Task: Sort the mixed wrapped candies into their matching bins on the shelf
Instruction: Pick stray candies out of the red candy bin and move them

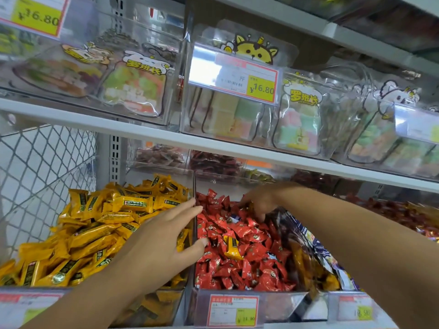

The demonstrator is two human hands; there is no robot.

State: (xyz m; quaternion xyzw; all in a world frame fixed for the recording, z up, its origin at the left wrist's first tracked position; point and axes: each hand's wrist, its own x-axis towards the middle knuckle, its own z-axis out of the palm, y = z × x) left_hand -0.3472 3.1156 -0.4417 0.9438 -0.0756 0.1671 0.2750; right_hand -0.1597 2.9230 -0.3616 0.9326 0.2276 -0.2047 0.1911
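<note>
Sitting in the red candies [259, 255], that stray yellow candy [232, 247] lies front-to-back just right of the left hand [164, 233], which is spread open and empty. The right hand [259, 203] reaches in farther back, can't tell if it's holding anything.

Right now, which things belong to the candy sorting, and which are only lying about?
Job: stray yellow candy in the red candy bin, yellow candy bin, left hand, right hand.
Not job: marshmallow bags, price tags, wire mesh.
</note>
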